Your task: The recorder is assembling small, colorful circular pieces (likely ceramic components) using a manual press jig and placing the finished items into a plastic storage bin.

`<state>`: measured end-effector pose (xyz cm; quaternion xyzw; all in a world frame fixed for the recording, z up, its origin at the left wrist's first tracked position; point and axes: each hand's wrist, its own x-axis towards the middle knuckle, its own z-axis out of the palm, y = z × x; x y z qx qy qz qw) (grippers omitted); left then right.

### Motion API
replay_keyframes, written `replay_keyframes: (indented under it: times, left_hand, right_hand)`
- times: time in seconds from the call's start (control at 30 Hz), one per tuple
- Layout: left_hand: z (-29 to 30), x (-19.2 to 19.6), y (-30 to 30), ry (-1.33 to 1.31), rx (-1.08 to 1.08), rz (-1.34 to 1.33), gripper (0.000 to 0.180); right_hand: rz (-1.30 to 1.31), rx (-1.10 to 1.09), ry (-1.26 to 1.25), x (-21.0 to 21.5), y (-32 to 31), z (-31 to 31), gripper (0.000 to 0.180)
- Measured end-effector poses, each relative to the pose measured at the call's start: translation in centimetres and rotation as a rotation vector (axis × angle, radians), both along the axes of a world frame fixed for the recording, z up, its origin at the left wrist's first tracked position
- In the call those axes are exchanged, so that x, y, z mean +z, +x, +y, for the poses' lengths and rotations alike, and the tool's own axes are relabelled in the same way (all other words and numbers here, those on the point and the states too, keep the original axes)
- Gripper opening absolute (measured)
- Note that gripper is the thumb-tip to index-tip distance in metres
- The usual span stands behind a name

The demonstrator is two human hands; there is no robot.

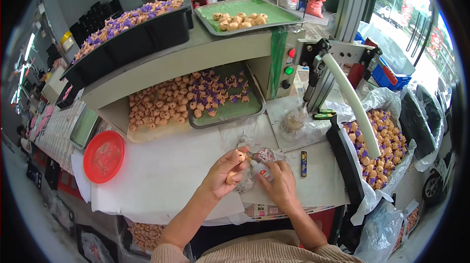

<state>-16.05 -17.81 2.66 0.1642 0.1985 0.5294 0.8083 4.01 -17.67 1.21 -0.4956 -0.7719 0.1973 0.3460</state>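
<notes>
My left hand [223, 175] is closed around small tan doll heads; one doll head [240, 156] shows at the fingertips and another lower in the palm. Beside it, my right hand [281, 182] grips a small white squeeze bottle [260, 170] with a red mark. The bottle's tip points toward the upper doll head; whether they touch I cannot tell. Crumpled clear plastic [245, 183] lies under and behind both hands. Ahead, under the shelf, are piled doll heads [161, 101] and purple-clothed doll bodies [215, 89] on a green-lined tray [245, 111].
A red round basin [104, 156] stands at left. A lever press [352, 101] with a pale curved handle rises at right, beside a bin of assembled dolls [377, 150]. A dark narrow tube [303, 164] lies near my right hand. On the shelf sit a black crate [132, 42] and a tray [289, 19].
</notes>
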Motion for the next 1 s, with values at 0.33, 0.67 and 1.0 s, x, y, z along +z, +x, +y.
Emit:
replay_keyframes:
  times: [0.33,0.67,1.0]
  left_hand:
    - [-8.2,-3.0,-4.3,-0.194,0.191,-0.123,0.038]
    - [-9.8,-5.4,-5.9,-0.204,0.146,-0.068,0.027]
    - [-9.1,-5.7,-5.3,-0.169,0.120,0.026,0.039]
  right_hand:
    - [0.003,-0.034,-0.126,-0.6,-2.9,-1.7,0.039]
    - [0.348,-0.032,-0.177,-1.1,-3.0,-3.1,0.036]
    - [0.903,0.024,-0.432,0.0,-4.2,-5.4,0.041]
